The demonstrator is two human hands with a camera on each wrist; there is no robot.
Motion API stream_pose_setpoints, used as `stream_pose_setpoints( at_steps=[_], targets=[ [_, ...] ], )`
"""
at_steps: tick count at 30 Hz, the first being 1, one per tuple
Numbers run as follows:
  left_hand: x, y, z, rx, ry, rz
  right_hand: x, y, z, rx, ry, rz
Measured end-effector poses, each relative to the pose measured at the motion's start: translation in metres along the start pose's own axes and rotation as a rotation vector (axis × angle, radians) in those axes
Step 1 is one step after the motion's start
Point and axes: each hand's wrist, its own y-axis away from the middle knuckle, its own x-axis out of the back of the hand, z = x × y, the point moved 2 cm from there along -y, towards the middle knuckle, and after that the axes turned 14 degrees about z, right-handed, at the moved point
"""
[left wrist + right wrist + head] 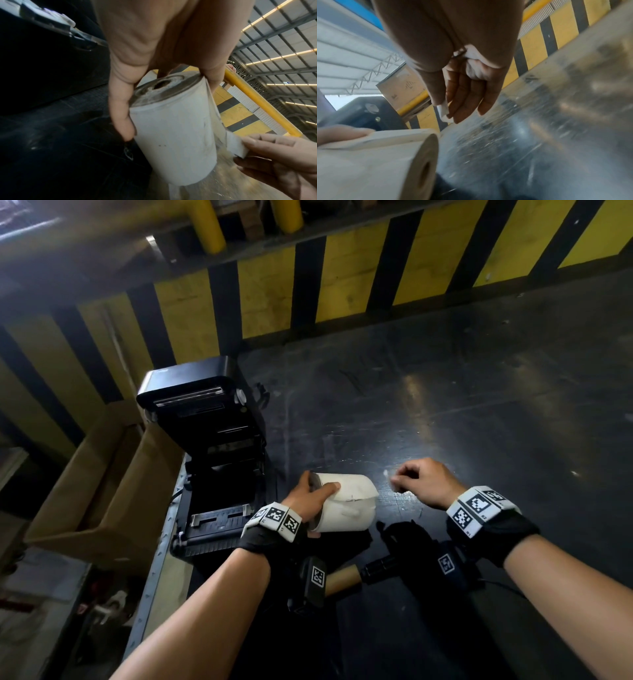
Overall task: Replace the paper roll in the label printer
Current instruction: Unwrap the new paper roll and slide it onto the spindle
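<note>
The black label printer (212, 453) stands with its lid raised at the table's left edge, its roll bay dark and seemingly empty. Just right of it, my left hand (308, 498) grips a white paper roll (346, 505) by its left end, thumb on top; the roll lies sideways just above the table. The left wrist view shows the roll (175, 135) with its hollow core end towards the palm. My right hand (421, 481) hovers to the roll's right, apart from it, pinching a small white paper scrap (443, 112) between thumb and fingers, with more crumpled paper (472, 67) in the palm.
A brown cardboard core (342, 578) on a black spindle (380, 568) lies on the dark table (445, 405) below my wrists. An open cardboard box (102, 474) sits left of the printer, off the table. A yellow-and-black striped barrier (267, 296) runs behind.
</note>
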Motion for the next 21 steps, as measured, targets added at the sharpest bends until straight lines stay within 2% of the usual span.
stream_pose_setpoints(
  at_steps=[6, 10, 13, 18, 21],
  targets=[
    [-0.003, -0.003, -0.002, -0.019, -0.025, -0.014, 0.025, -0.011, 0.034, 0.07, 0.372, 0.038],
    [-0.005, -0.001, -0.001, -0.029, -0.032, 0.001, 0.015, -0.004, 0.072, 0.051, 0.612, -0.135],
    [-0.005, 0.0, -0.001, -0.026, -0.024, 0.012, 0.01, 0.006, 0.085, 0.066, 0.618, -0.188],
    [-0.003, 0.002, -0.003, -0.015, 0.011, 0.019, 0.019, 0.017, 0.078, 0.053, 0.596, -0.243],
    [0.0, 0.004, -0.007, 0.028, 0.087, 0.016, 0.026, 0.028, 0.072, 0.012, 0.473, -0.16]
  ],
)
